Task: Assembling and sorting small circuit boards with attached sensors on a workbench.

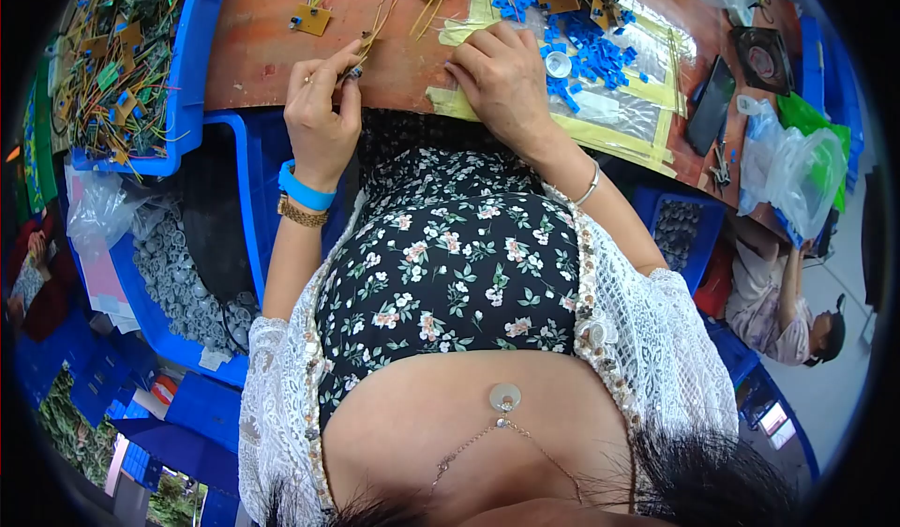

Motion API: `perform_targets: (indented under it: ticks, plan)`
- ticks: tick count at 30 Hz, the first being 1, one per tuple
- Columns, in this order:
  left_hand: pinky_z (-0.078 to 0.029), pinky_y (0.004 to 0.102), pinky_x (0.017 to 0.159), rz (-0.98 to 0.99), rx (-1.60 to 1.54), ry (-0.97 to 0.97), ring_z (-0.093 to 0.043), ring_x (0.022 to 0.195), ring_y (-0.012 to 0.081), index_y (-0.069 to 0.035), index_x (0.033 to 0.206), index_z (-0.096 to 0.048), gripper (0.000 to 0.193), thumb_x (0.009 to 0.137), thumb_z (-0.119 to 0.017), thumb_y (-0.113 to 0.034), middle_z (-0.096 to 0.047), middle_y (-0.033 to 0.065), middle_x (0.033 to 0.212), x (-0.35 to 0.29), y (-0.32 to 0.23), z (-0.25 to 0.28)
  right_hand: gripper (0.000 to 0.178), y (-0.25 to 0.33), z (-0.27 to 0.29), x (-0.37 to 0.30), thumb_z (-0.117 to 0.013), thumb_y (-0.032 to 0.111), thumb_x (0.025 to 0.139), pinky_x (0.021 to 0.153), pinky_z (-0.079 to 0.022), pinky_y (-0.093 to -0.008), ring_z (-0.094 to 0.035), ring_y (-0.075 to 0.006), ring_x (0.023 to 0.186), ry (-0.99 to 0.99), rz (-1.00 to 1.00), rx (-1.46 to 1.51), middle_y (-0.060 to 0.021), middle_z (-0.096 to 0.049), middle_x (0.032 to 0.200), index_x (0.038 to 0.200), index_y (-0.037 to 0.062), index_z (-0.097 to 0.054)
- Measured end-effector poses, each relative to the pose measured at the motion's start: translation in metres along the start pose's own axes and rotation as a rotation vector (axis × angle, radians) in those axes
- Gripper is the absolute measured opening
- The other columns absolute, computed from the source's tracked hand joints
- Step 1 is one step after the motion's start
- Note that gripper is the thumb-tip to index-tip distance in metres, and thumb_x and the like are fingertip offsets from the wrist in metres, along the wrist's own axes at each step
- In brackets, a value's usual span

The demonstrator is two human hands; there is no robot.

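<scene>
My left hand is at the table's near edge, its thumb and fingers closed in a pinch on a small circuit board with yellow wires. Only a bit of that board shows between the fingertips; the wires stick up and away from me. My right hand rests on yellow tape to the right, fingers bent and slightly apart, nothing visible in it. Just right of it lies a heap of small blue parts with a round white cap. Beyond my left hand lies a tan circuit board with wires.
At the left stands a blue bin of wired boards; below it a blue bin holds grey plastic parts. On the right are a dark phone, keys, a black fan and clear plastic bags. Another person sits farther right.
</scene>
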State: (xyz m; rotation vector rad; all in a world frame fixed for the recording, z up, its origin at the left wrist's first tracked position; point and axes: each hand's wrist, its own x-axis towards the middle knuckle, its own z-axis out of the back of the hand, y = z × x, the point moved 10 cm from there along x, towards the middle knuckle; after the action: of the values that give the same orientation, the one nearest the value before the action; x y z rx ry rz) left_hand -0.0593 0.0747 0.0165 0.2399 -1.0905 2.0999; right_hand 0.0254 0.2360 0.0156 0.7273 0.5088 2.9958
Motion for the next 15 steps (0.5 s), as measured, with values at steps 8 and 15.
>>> perform_targets:
  ticks: [8, 15]
  plan:
    - [-0.056, 0.0257, 0.081, 0.507, -0.796, -0.174, -0.068, 0.093, 0.0111, 0.004, 0.114, -0.059, 0.015, 0.099, -0.059, 0.001, -0.072, 0.0084, 0.105, -0.010, 0.070, -0.015, 0.011, 0.005, -0.003, 0.003, -0.076, 0.015, 0.078, 0.079, -0.044, -0.0388, -0.059, -0.0251, 0.088, 0.042, 0.017, -0.018, -0.0029, -0.064, 0.084, 0.081, 0.0090, -0.068]
    - [-0.056, 0.0288, 0.089, 0.623, -1.029, -0.193, -0.068, 0.097, 0.0153, 0.002, 0.122, -0.056, 0.021, 0.102, -0.055, -0.002, -0.070, 0.0095, 0.107, -0.012, 0.093, -0.019, 0.011, 0.002, -0.005, 0.001, -0.077, 0.016, 0.078, 0.077, -0.043, -0.0390, -0.059, -0.0253, 0.087, 0.041, -0.027, 0.027, -0.0029, -0.063, 0.084, 0.083, 0.0091, -0.068]
